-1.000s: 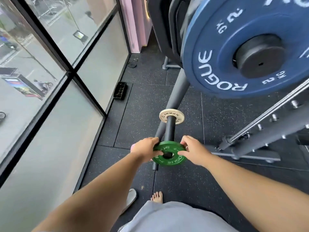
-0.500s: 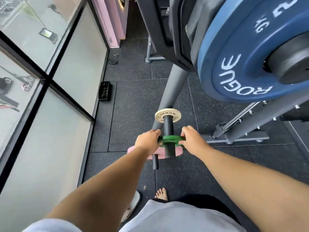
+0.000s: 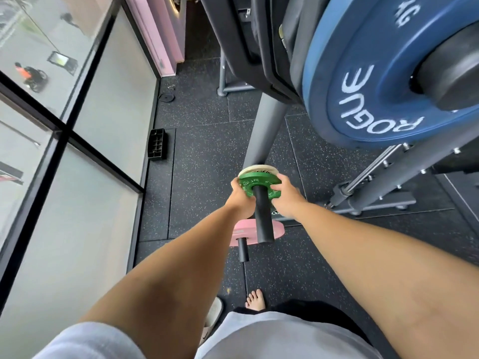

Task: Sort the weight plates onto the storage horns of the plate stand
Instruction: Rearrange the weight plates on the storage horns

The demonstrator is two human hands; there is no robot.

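Two-handed job: with left hand (image 3: 239,196) and right hand (image 3: 286,196), fingers (image 3: 276,188) gripping rim of small green round metal weight plate (image 3: 248,181), mid-frame on black cylindrical storage horn (image 3: 263,218), push square until flush with cream round plate (image 3: 255,169) just behind; release evenly.

Black rubber floor (image 3: 202,141), flecked with pale specks, is spreading across the room, with thin seams showing between its tiles. A glass window wall (image 3: 64,130) in black frames is running along the left side. A black gridded tray (image 3: 157,144) is lying on the floor just beside the foot of the glass. A pink pillar (image 3: 160,35) is standing at the far end of the window, and a small dark disc (image 3: 166,97) is lying near its base. Outside, a rider in an orange top (image 3: 19,69) is sitting on a dark motorbike. A white slipper (image 3: 213,314) is resting on the floor at the bottom.
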